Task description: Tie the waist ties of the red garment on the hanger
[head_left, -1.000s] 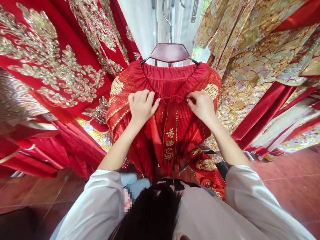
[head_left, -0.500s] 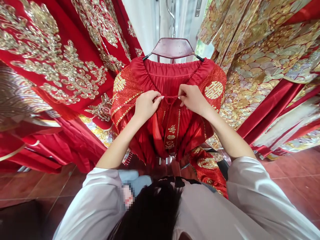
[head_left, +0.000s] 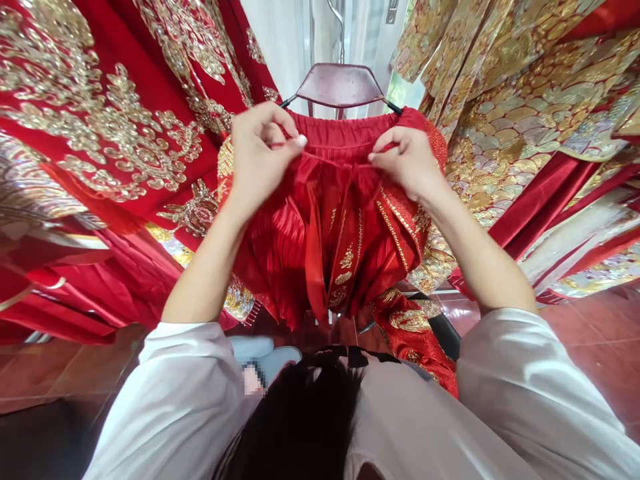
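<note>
I see the red skirt point(head_left: 330, 247) hanging on the hanger point(head_left: 340, 85) between the embroidered robes point(head_left: 100, 127), and my left hand point(head_left: 260, 157) and right hand point(head_left: 407, 163) each pinch one end of its thin red cord point(head_left: 335, 160) at the waistband. I judge that a too hard pull could drag the waistband off the hanger clips, or the cord could slip out. Both forearms reach up and forward, wrists bent inward, fingers closed on the cord.
</note>
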Available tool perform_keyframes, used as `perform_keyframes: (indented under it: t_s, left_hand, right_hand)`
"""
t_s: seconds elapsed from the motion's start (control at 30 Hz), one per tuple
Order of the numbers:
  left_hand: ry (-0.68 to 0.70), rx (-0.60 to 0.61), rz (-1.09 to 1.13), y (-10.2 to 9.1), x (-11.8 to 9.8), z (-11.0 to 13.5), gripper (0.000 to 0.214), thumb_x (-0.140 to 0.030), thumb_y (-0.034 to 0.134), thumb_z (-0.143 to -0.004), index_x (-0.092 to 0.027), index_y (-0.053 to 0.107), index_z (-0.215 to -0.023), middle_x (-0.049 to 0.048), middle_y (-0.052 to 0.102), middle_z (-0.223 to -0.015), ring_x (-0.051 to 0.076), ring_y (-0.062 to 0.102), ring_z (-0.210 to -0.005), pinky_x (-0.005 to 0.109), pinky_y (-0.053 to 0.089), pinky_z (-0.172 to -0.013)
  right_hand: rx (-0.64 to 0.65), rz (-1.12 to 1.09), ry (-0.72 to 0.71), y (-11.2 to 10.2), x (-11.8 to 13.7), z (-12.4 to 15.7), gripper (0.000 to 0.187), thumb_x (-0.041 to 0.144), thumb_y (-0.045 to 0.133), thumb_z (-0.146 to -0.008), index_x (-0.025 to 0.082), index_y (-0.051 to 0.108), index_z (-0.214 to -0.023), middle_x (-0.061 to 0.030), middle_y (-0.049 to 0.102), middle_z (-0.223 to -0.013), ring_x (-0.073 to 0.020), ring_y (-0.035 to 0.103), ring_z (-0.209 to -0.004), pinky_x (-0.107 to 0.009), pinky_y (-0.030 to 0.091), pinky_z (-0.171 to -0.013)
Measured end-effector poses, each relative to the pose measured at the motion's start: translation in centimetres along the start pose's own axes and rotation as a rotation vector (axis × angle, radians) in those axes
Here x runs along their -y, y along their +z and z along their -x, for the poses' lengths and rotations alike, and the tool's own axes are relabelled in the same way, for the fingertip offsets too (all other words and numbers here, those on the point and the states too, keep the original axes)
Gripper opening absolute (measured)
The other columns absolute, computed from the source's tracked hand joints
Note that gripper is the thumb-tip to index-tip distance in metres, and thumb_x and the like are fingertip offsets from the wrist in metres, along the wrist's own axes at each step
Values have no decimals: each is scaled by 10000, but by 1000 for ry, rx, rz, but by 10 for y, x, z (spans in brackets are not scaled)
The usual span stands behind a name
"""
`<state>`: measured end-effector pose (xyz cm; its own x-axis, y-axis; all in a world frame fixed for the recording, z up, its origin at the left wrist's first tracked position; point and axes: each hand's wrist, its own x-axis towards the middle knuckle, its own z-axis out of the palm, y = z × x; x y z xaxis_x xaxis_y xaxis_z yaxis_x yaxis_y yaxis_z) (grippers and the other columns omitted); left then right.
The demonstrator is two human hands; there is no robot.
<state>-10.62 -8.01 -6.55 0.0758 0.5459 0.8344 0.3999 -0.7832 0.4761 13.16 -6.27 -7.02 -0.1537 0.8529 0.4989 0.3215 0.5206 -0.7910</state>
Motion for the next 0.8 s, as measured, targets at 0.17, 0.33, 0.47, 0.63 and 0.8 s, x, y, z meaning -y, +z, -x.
perform_keyframes:
  t_s: [0.17,0.33,0.47,0.63,0.8]
  left_hand:
    - [65,-52,-40,-22,26,-7,356,-477,700,-782,-200,487,-716,-40,359,-550,88,377,-546,261,294,-518]
    - [112,205,-220,-35,27,-1,356,-529,564,-842,-216,548,-673,2,497,-603,132,444,-597,314,343,-554]
    - [111,149,-538,-31,23,0,275,-442,565,-853,-227,608,-687,32,539,-737,169,463,-697,366,394,-656]
    - [1,-114,-494,6,20,-9,196,-376,686,-807,-204,607,-757,13,550,-806,153,456,-775,343,405,-740]
    - [-53,-29,-235,39,9,-8,298,-467,630,-816,-196,599,-696,11,582,-690,150,524,-680,309,411,-629]
  right_hand:
    - [-39,5,188,-25,6,-7,167,9,575,-711,158,526,-656,73,411,-396,-32,285,-339,-178,158,-344]
    - [381,148,194,-26,10,-10,90,44,657,-661,119,669,-710,48,476,-396,-38,349,-355,-175,207,-349]
    - [690,92,137,-18,14,-17,112,120,729,-652,113,707,-761,26,517,-431,-42,400,-380,-170,206,-347]
    - [453,-194,-20,8,16,-22,98,227,648,-771,137,687,-765,48,497,-429,-16,342,-354,-152,186,-343]
    - [123,-188,-114,33,10,-21,174,289,570,-837,156,681,-828,62,489,-469,-32,360,-377,-157,294,-393]
